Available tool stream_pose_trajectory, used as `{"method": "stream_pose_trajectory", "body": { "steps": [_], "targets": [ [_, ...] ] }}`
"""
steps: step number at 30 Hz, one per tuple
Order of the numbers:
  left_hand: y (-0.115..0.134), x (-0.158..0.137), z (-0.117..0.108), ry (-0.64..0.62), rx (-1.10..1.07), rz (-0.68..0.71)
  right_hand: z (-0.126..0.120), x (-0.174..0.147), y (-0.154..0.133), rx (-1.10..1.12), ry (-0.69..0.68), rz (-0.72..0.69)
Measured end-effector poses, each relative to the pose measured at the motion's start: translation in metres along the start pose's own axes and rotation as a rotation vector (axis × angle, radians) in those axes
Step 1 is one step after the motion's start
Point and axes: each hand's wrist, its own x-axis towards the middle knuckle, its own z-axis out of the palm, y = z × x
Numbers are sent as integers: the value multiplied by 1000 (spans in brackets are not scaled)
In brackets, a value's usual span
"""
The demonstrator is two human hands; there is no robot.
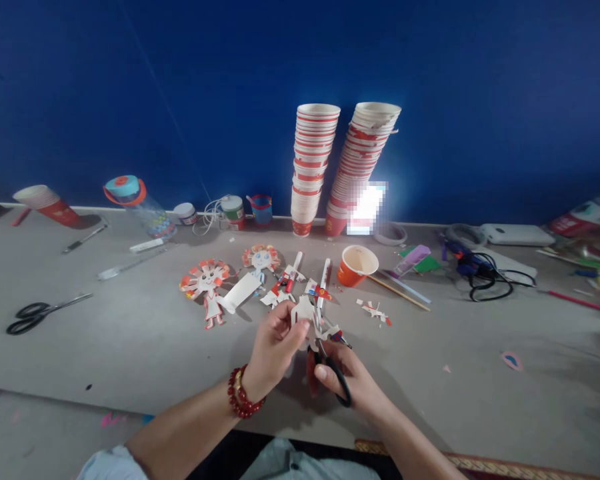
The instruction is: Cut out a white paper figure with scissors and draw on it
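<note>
Pinched between the thumb and fingers of my left hand (279, 340) is a white paper cutout (304, 312). My right hand (353, 373) grips black-handled scissors (341, 381), their blades up against the paper's right edge. Just beyond my hands lie paper scraps (283, 287) in white, red and blue. Left of them are two paper dolls with fringed heads: one in a white dress (213, 303), the other with a blue-drawn face (261, 260). A curved white paper piece (243, 292) rests between the dolls.
Two tall stacks of paper cups (310, 167) stand at the blue wall, near a single orange cup (359, 265). Another pair of scissors (45, 312) lies at left, and a clear bottle (143, 207) stands behind. Black cable (490, 277) and a white box (517, 235) are at right.
</note>
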Motion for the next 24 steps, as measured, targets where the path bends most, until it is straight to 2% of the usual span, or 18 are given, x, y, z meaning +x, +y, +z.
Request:
{"method": "stream_pose_trajectory", "body": {
  "steps": [7, 12, 15, 18, 22, 24],
  "targets": [
    [0, 4, -5, 45, -12, 48, -4, -6, 11, 44, -31, 49],
    [1, 7, -8, 118, 9, 82, -14, -18, 12, -26, -27, 66],
    [-6, 7, -9, 143, 7, 73, -19, -20, 8, -30, 86, 37],
    [-11, 6, -7, 140, 10, 49, -16, -12, -3, -12, 290, 1],
    [-9, 5, -3, 33, -5, 53, -3, 7, -19, 41, 422, -43],
    [-7, 4, -2, -24, -22, 38, 1, 14, -21, 98, 436, -89]
  ]
}}
